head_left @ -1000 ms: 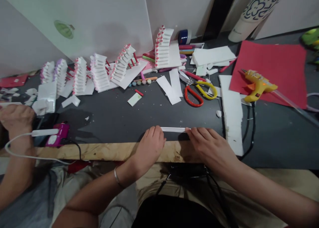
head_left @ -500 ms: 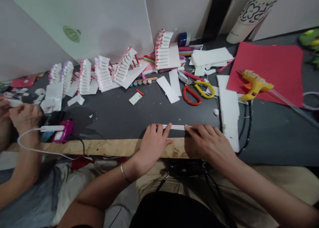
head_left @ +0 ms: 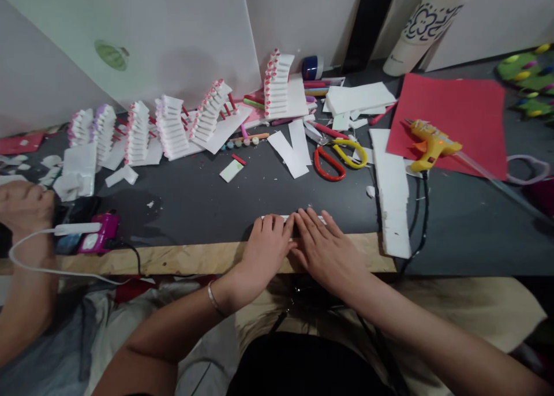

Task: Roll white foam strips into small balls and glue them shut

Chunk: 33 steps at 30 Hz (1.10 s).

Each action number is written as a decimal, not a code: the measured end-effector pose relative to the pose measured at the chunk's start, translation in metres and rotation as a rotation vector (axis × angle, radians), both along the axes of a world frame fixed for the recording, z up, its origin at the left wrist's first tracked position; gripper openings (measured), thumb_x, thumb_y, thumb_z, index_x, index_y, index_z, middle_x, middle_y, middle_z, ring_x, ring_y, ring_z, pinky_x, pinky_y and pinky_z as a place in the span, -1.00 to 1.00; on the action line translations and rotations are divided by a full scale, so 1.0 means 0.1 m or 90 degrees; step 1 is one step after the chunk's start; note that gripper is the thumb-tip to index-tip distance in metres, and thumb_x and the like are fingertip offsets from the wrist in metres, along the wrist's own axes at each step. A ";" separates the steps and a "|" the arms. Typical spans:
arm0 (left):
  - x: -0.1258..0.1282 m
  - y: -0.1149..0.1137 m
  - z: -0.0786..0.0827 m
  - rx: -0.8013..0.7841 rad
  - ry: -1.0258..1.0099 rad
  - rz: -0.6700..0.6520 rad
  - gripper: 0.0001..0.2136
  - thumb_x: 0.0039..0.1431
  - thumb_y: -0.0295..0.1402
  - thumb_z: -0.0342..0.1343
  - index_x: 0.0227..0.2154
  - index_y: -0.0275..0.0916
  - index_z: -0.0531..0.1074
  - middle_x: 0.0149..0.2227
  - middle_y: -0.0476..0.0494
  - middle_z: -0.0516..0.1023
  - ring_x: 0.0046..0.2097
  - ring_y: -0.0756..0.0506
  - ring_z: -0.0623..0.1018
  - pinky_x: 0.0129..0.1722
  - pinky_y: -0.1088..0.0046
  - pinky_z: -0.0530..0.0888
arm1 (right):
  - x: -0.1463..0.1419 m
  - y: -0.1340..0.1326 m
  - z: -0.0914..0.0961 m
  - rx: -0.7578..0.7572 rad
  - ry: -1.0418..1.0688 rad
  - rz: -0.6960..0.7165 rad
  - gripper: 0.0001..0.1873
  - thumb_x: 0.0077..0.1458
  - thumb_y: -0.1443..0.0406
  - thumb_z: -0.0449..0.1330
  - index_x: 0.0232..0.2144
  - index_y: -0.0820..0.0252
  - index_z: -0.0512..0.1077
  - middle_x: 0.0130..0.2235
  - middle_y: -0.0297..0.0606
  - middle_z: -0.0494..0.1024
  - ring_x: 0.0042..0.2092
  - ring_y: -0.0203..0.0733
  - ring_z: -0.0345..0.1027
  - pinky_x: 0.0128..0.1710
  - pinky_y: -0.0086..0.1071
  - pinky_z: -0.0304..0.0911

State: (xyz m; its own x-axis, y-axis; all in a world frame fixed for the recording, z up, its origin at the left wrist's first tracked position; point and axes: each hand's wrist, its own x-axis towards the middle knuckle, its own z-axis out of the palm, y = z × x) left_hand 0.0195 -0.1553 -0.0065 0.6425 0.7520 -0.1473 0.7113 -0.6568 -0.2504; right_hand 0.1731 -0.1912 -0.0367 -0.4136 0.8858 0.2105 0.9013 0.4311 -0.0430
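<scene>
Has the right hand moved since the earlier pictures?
Yes: leftward, away from the long white strip on its right. The right hand is now close beside the left hand.

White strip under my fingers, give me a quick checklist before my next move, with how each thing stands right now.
1. Both hands at the strip: ok; left hand and right hand are side by side over the white strip.
2. Strip in full view: not ok; fingers cover most of it.
3. Strip flat underneath: cannot tell.
4. Scissors apart from hands: ok; the scissors lie farther back.
5. Glue gun apart from hands: ok; the yellow glue gun rests on the red sheet, off to the right.
6. Glue gun hot: cannot tell.
</scene>
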 end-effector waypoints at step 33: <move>0.01 0.66 -0.05 -0.212 -0.301 0.058 -0.85 0.26 -0.26 0.10 -0.31 -0.23 0.47 -0.29 -0.07 0.55 -0.22 -0.10 0.45 -0.25 0.35 0.26 | 0.32 -0.20 -0.03 -0.009 -0.042 -0.079 -0.39 0.23 0.20 0.02 0.22 0.52 0.18 0.20 0.17 0.32 0.23 0.13 0.22 0.25 0.00 0.01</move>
